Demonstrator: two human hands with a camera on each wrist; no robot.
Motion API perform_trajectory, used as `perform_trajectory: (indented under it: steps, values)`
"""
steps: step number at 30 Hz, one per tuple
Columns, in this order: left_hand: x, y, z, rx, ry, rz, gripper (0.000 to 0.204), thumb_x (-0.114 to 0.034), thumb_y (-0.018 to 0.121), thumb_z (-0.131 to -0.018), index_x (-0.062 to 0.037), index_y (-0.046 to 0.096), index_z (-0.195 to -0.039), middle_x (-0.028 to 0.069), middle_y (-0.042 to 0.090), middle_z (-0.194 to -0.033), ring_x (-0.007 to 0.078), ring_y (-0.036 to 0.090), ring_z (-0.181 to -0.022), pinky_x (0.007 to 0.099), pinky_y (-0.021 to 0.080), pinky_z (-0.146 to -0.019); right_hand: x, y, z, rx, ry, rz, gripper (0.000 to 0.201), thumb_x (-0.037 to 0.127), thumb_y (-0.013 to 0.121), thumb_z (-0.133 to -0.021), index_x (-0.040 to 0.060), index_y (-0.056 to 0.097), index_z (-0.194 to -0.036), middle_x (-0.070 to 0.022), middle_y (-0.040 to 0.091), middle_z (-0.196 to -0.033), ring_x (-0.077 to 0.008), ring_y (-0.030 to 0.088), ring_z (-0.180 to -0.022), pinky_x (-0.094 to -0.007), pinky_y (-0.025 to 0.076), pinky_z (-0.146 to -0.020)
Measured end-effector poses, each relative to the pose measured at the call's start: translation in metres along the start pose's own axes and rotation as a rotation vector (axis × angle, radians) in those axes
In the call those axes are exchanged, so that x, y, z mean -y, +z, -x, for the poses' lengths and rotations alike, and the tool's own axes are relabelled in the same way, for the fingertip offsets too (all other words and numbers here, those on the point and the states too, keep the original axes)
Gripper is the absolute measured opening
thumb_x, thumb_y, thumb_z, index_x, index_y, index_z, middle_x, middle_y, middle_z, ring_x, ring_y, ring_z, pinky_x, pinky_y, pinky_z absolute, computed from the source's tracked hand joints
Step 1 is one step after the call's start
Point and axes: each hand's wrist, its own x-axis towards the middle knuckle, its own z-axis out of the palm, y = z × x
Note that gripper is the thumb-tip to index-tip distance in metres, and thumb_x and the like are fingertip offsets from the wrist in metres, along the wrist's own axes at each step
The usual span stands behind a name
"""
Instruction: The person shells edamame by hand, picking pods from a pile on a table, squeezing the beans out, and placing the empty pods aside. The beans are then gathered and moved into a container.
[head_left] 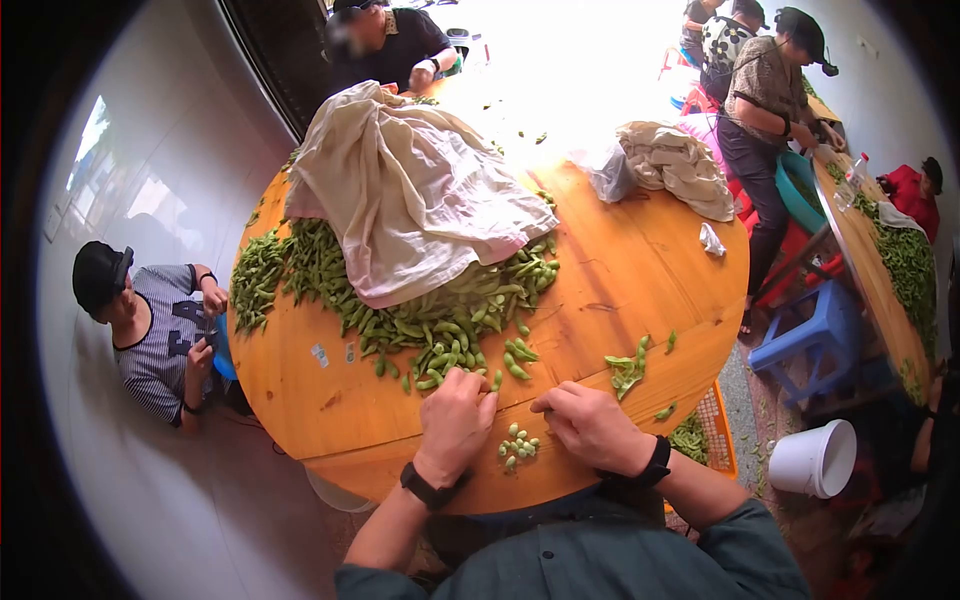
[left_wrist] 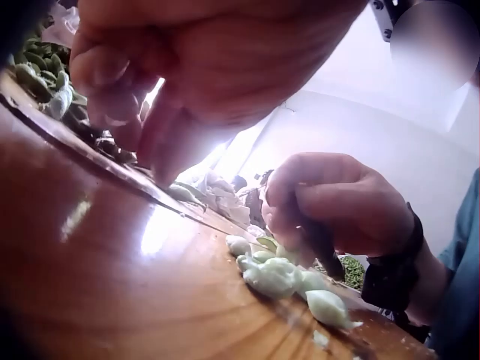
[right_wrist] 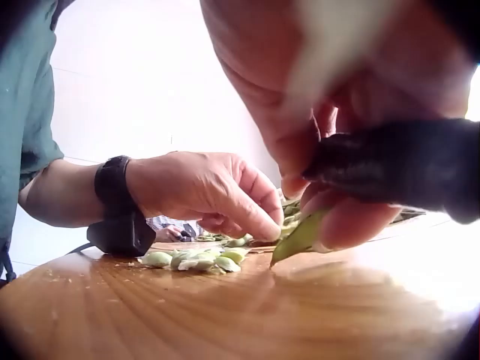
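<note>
Near the front edge of the round wooden table, my left hand (head_left: 457, 425) reaches down with bent fingers beside a green bean pod (head_left: 497, 380). Whether its fingertips hold a pod I cannot tell. To the right, my right hand (head_left: 590, 425) pinches a green pod (right_wrist: 298, 238), which points down close over the tabletop in the right wrist view. A dark, rounded thing (right_wrist: 397, 165) lies along that hand's fingers. Between the hands sits a small group of shelled pale green beans (head_left: 518, 446). Beyond my left hand spreads a large heap of pods (head_left: 430, 335).
A pale cloth (head_left: 410, 200) covers much of the heap. Loose pods and an opened shell (head_left: 627, 374) lie to the right. Farther back are a crumpled cloth (head_left: 675, 165) and a plastic bag (head_left: 605, 172). Below the right edge stands an orange basket (head_left: 722, 440). Other people sit or stand around.
</note>
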Motion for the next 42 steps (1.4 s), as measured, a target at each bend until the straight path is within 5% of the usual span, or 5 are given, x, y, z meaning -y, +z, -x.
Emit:
perform_trajectory:
  steps: [6,12,29,36,42]
  values:
    - [-0.013,0.002,0.015,0.192,-0.447,0.708,0.009,-0.004,0.069,-0.089,-0.0009,0.065,-0.096,0.0008,0.066,-0.084,0.0067,0.061,-0.071,0.022,0.049,-0.064,-0.003,-0.002,-0.005,-0.162,-0.014,0.026,0.015,0.003,0.062,-0.087,0.003,0.066,-0.101,-0.0159,0.068,-0.087,-0.0332,0.067,-0.079,-0.0401,0.054,-0.068]
    - [-0.024,0.009,0.024,0.16,-0.617,1.208,0.013,-0.004,0.066,-0.092,-0.0015,0.063,-0.104,-0.0015,0.065,-0.084,0.0053,0.06,-0.07,0.0196,0.049,-0.063,0.006,-0.006,-0.004,-0.203,0.007,0.0,0.015,0.007,0.063,-0.089,0.0008,0.066,-0.103,-0.0151,0.069,-0.086,-0.0292,0.069,-0.076,-0.0365,0.055,-0.066]
    - [-0.027,0.017,0.046,0.122,-0.466,0.911,0.012,-0.004,0.068,-0.089,0.0009,0.064,-0.099,0.0035,0.068,-0.088,0.0081,0.063,-0.076,0.0243,0.051,-0.068,0.013,0.001,-0.004,0.127,0.426,-0.472,0.024,0.01,0.054,-0.09,-0.0047,0.066,-0.105,-0.0144,0.069,-0.074,-0.0163,0.069,-0.065,-0.0316,0.055,-0.061]
    - [-0.042,0.015,0.046,-0.069,-0.013,0.395,0.009,0.002,0.065,-0.085,0.0002,0.062,-0.093,0.0163,0.064,-0.081,0.0331,0.065,-0.07,0.0367,0.052,-0.062,0.006,0.021,0.001,0.01,0.26,-0.284,0.016,0.008,0.055,-0.089,-0.0029,0.063,-0.097,-0.0245,0.064,-0.078,-0.0397,0.066,-0.073,-0.0418,0.053,-0.064]
    - [-0.024,0.018,0.049,0.102,-0.329,0.829,0.009,0.001,0.067,-0.09,0.0017,0.063,-0.098,0.0045,0.067,-0.084,0.0102,0.063,-0.069,0.0251,0.052,-0.062,-0.002,0.024,0.0,0.026,0.098,-0.227,0.014,0.007,0.056,-0.088,-0.0015,0.061,-0.099,-0.0234,0.064,-0.079,-0.0401,0.065,-0.074,-0.0437,0.052,-0.065]
